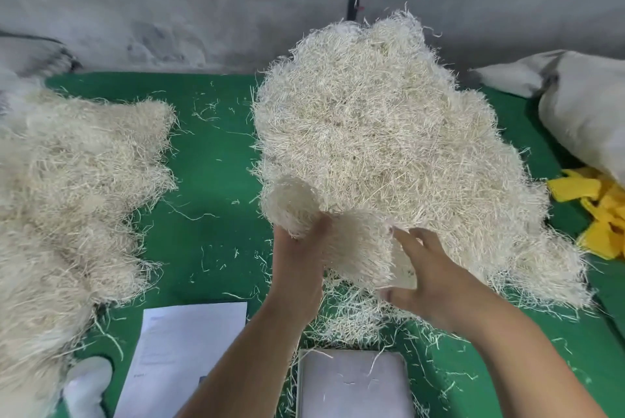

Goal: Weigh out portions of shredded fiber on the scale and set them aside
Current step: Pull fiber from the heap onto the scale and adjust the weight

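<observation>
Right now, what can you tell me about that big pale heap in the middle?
The big heap of shredded fiber is a pale cream, tangled mass of thin, straw-like strands lying on the green table. The left hand grips a tuft at its near edge; the right hand touches it with spread fingers.

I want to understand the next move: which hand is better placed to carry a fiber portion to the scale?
Probably the left hand: it already grips a fiber tuft pulled from the big pile. The right hand lies open against the pile. The scale is just below.
</observation>
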Tool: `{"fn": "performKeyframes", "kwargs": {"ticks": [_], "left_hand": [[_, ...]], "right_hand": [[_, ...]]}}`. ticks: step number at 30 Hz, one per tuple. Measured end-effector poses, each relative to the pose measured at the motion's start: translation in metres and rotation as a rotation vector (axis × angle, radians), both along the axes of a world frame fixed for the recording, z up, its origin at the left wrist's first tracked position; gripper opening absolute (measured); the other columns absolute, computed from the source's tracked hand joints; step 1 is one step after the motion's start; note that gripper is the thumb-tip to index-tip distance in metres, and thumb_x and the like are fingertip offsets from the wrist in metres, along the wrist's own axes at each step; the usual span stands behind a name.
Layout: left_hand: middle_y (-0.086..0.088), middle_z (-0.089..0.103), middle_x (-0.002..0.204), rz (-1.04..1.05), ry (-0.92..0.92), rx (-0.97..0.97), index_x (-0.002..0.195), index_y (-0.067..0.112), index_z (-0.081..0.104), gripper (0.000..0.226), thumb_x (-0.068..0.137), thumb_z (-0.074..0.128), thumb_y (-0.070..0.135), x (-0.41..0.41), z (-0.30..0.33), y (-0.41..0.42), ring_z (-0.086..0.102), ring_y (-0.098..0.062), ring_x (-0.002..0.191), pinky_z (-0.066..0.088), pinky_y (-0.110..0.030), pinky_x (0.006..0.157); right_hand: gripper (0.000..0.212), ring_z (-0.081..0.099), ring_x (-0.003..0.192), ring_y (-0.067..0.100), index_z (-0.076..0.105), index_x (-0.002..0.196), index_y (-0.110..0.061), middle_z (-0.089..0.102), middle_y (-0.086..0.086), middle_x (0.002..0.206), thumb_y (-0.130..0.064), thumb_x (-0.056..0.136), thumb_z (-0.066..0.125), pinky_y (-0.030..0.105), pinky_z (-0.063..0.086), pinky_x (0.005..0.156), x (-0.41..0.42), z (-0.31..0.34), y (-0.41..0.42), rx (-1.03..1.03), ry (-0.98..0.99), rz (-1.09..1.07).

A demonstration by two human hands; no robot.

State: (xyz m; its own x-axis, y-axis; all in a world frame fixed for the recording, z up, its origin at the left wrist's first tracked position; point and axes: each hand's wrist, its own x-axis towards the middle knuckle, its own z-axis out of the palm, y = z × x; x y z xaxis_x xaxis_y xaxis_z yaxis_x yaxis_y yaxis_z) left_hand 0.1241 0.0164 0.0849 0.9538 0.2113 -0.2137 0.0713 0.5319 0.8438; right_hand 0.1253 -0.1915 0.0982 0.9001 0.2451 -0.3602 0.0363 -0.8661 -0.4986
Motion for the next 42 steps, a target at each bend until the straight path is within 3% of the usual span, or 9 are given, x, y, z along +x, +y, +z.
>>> {"fn": "performKeyframes", "kwargs": {"ticks": [6, 18, 22, 26, 34, 39, 40, 41, 42], "left_hand": [[-0.004, 0.071, 0.105, -0.097, -0.136, 0.156, 0.129, 0.026, 0.053, 0.05, 0.086, 0.074, 0.016, -0.012, 0.022, -0.015, 0.072, -0.024, 0.103, 0.061, -0.04, 0.085], [-0.009, 0.07, 0.099, 0.154, 0.197, -0.026, 0.109, 0.02, 0.062, 0.037, 0.095, 0.048, -0.011, -0.011, 0.026, 0.022, 0.069, -0.024, 0.09, 0.062, -0.041, 0.082], [-0.007, 0.067, 0.088, 0.144, 0.3, -0.09, 0.102, 0.007, 0.057, 0.006, 0.097, 0.056, 0.003, -0.017, 0.021, 0.025, 0.063, -0.019, 0.077, 0.055, -0.035, 0.072], [-0.015, 0.069, 0.094, 0.04, 0.277, -0.149, 0.117, -0.006, 0.05, 0.027, 0.092, 0.056, 0.006, -0.029, 0.013, 0.012, 0.07, -0.029, 0.087, 0.059, -0.047, 0.089], [0.012, 0.055, 0.123, -0.43, -0.213, 1.27, 0.142, 0.026, 0.042, 0.069, 0.083, 0.077, 0.036, -0.035, -0.018, 0.004, 0.059, -0.007, 0.107, 0.057, -0.02, 0.086], [0.016, 0.067, 0.1, -0.204, -0.01, 1.086, 0.132, 0.028, 0.063, 0.045, 0.088, 0.072, 0.024, -0.021, -0.016, 0.023, 0.064, 0.002, 0.084, 0.059, -0.023, 0.071], [0.02, 0.065, 0.094, -0.137, 0.003, 1.164, 0.123, 0.036, 0.065, 0.038, 0.087, 0.073, 0.028, -0.02, -0.015, 0.028, 0.054, 0.006, 0.084, 0.026, -0.01, 0.036], [0.025, 0.06, 0.093, -0.077, 0.008, 1.271, 0.117, 0.045, 0.061, 0.035, 0.086, 0.073, 0.034, -0.018, -0.017, 0.032, 0.044, 0.004, 0.088, 0.008, -0.022, 0.104], [0.027, 0.058, 0.094, -0.057, 0.011, 1.326, 0.116, 0.048, 0.059, 0.035, 0.086, 0.073, 0.037, -0.019, -0.018, 0.036, 0.04, 0.002, 0.092, 0.029, -0.026, 0.089]], "right_hand": [[0.03, 0.059, 0.094, 0.014, 0.065, 0.101, -0.018, 0.051, 0.003, 0.133, -0.038, 0.085, 0.081, 0.028, 0.05, 0.088, -0.007, 0.012, 0.044, -0.012, -0.24, -0.105], [0.073, 0.057, 0.114, -0.003, 0.061, 0.12, -0.043, 0.052, -0.026, 0.136, -0.087, 0.063, 0.073, 0.024, 0.05, 0.092, -0.006, 0.001, -0.011, 0.487, 0.013, -0.111], [0.028, 0.06, 0.076, 0.001, 0.066, 0.099, -0.041, 0.065, -0.015, 0.097, -0.046, 0.079, 0.086, 0.022, 0.049, 0.068, -0.004, 0.003, -0.011, 0.549, -0.02, -0.115], [0.059, 0.043, 0.047, 0.008, 0.056, 0.107, -0.05, 0.059, -0.008, 0.072, -0.001, 0.084, 0.078, 0.024, 0.04, 0.047, -0.001, -0.006, 0.004, 0.551, -0.216, -0.225], [0.074, 0.056, 0.05, 0.005, 0.071, 0.111, -0.038, 0.071, -0.009, 0.109, 0.024, 0.076, 0.053, 0.022, 0.042, 0.046, 0.001, -0.007, 0.023, 0.746, -0.225, -0.369], [0.064, 0.064, 0.064, 0.012, 0.068, 0.112, -0.046, 0.071, -0.026, 0.099, 0.012, 0.085, 0.068, 0.012, 0.046, 0.055, -0.001, -0.012, 0.006, 0.612, -0.281, -0.345], [0.06, 0.063, 0.074, -0.007, 0.066, 0.117, -0.044, 0.064, -0.031, 0.099, 0.007, 0.086, 0.073, 0.008, 0.043, 0.063, -0.002, -0.013, 0.002, 0.526, -0.322, -0.294], [0.057, 0.056, 0.079, -0.018, 0.065, 0.122, -0.041, 0.058, -0.031, 0.095, 0.002, 0.086, 0.077, 0.01, 0.04, 0.068, -0.004, -0.015, -0.002, 0.411, -0.386, -0.236], [0.056, 0.051, 0.082, -0.019, 0.066, 0.126, -0.035, 0.054, -0.03, 0.09, 0.0, 0.084, 0.079, 0.015, 0.041, 0.072, -0.005, -0.017, -0.005, 0.294, -0.453, -0.187]]}}
